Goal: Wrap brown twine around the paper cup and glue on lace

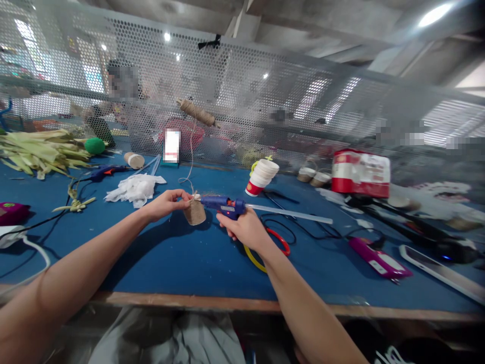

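Observation:
My left hand (168, 201) pinches the top of a small twine-wrapped cup (195, 212) that stands on the blue table (182, 263). A strand of twine (192, 151) runs up from it to a twine spool (197, 112) fixed on the perforated screen. My right hand (246, 228) is wrapped round the grip of a blue glue gun (224, 205), whose nozzle touches the cup's rim. A clear glue stick (291, 214) juts from the gun's back toward the right.
A stack of paper cups (262, 177), red bag (360, 173), second glue gun (106, 172), white cloth scraps (133, 188) and green leaves (41, 151) lie around. Scissors (273, 247), cables, a pink case (379, 259) and phone (439, 270) lie right. A person sits behind the mesh.

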`<state>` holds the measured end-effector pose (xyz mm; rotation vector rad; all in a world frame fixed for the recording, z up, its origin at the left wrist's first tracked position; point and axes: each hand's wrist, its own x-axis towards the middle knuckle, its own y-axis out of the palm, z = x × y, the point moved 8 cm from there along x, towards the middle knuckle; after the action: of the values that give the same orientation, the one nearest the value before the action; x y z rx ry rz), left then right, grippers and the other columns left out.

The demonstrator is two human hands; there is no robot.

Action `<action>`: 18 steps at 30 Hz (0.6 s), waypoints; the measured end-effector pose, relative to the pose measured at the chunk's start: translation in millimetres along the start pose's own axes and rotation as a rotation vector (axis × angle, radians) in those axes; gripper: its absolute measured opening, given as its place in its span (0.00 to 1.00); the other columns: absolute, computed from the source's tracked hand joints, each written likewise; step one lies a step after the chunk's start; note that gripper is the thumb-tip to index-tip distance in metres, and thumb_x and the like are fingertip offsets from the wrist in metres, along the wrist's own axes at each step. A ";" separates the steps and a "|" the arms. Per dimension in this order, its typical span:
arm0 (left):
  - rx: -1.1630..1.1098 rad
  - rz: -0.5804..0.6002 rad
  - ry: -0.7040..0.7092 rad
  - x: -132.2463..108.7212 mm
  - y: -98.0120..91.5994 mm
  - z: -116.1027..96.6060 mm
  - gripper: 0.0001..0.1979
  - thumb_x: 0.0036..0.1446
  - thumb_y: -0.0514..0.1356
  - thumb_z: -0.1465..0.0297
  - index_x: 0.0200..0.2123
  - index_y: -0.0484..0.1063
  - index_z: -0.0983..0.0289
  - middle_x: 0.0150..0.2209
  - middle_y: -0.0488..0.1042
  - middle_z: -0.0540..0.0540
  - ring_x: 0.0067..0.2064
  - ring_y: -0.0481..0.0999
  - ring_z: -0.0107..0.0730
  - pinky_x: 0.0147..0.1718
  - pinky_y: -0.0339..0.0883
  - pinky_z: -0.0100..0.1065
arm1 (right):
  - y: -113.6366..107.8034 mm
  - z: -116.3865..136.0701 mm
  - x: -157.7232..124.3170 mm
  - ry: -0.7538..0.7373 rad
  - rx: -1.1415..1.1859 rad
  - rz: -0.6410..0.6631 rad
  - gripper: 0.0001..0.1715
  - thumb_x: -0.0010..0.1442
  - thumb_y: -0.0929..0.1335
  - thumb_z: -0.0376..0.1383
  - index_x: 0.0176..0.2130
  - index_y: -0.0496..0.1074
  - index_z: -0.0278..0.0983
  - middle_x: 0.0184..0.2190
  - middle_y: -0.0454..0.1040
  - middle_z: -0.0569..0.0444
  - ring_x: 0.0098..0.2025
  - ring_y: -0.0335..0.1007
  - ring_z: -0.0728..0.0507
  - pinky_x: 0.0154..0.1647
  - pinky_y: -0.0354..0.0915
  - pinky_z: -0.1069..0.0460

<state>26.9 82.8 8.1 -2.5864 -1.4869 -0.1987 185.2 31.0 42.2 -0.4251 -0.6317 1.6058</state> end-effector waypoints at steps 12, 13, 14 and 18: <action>0.008 -0.002 0.004 1.1 -1.5 1.0 0.08 0.45 0.60 0.69 0.24 0.64 0.67 0.37 0.70 0.56 0.44 0.67 0.33 0.44 0.57 0.35 | -4.3 -7.8 5.6 -0.008 -0.005 -0.014 0.14 0.48 0.64 0.40 0.18 0.64 0.34 0.10 0.61 0.59 0.10 0.56 0.53 0.12 0.58 0.57; 0.006 -0.005 0.001 1.3 -1.9 1.5 0.08 0.45 0.60 0.68 0.24 0.64 0.67 0.37 0.70 0.56 0.44 0.67 0.33 0.44 0.57 0.35 | -5.0 -8.9 6.3 -0.005 -0.008 -0.018 0.14 0.48 0.64 0.40 0.18 0.64 0.34 0.09 0.61 0.59 0.10 0.56 0.53 0.12 0.58 0.57; 0.004 -0.007 -0.002 1.6 -2.2 2.1 0.09 0.45 0.60 0.68 0.24 0.64 0.67 0.37 0.71 0.56 0.45 0.67 0.34 0.44 0.57 0.35 | -5.6 -9.6 6.8 -0.004 -0.010 -0.022 0.14 0.48 0.64 0.40 0.18 0.64 0.34 0.09 0.61 0.59 0.10 0.56 0.53 0.13 0.58 0.57; 0.002 -0.018 -0.008 2.1 -3.6 4.1 0.10 0.44 0.61 0.67 0.23 0.64 0.67 0.38 0.71 0.57 0.45 0.67 0.35 0.44 0.57 0.36 | -7.1 -10.7 8.2 -0.012 -0.013 -0.034 0.15 0.49 0.64 0.41 0.17 0.64 0.34 0.09 0.61 0.59 0.10 0.56 0.53 0.13 0.58 0.57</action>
<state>25.0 87.2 4.7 -2.5761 -1.5127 -0.1894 196.1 41.2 39.1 -0.4121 -0.6551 1.5739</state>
